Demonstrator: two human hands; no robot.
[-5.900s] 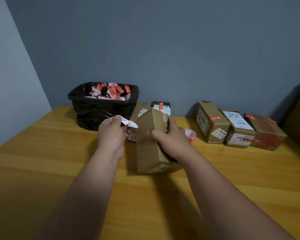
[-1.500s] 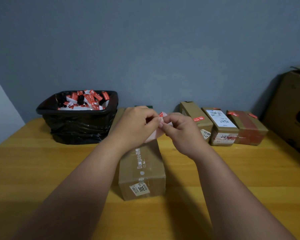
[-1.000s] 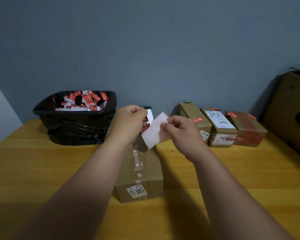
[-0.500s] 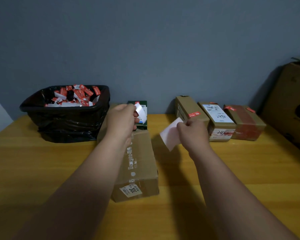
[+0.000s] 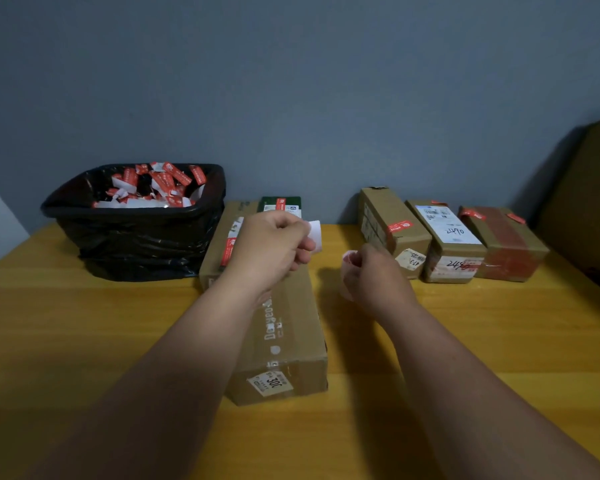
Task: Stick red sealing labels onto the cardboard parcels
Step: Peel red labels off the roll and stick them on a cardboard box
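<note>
1. Nearest on the wooden table (image 5: 84,341) lies the long cardboard parcel (image 5: 288,341), its long axis running near to far, a small white tag on its near end face. Its top shows no red label that I can see.
2. The left hand (image 5: 274,244) hangs over the parcel's far end, fingers curled, pinching a small label (image 5: 315,234) whose white side faces the camera. This hand is directly above the parcel, so it is the closer one for sticking; the move is mostly downward.
3. The right hand (image 5: 371,275) sits just right of the parcel, off its edge, fingers closed around crumpled pale backing paper (image 5: 347,261). Judged, that scrap is waste.
4. Farther left, a black bin (image 5: 136,237) holds red-and-white scraps, and a flat box (image 5: 219,244) beside it carries a red label.
5. Far right, three labelled parcels (image 5: 451,240) stand by the wall.
</note>
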